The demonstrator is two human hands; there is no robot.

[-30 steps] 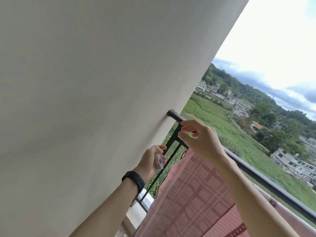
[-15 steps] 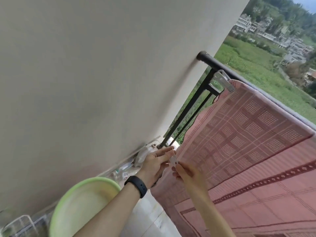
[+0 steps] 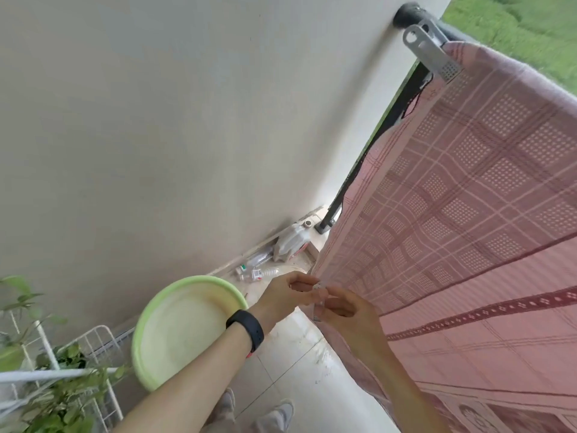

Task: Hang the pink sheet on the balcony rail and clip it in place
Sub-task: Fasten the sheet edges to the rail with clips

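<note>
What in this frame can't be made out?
Head view:
The small clip: blurred, mostly covered by fingers of the left hand and right hand.
The rail: past the grey clip, hidden under the sheet.
The sheet's lower edge: cut off by the frame bottom.
Labels on the bottles: too small.

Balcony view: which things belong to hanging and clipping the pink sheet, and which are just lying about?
In the job: pink sheet, balcony rail, grey clip on the rail, small pale clip pinched between left hand and right hand.
Lying about: green basin, white jug, plastic bottles, wire rack, leafy plant.
</note>
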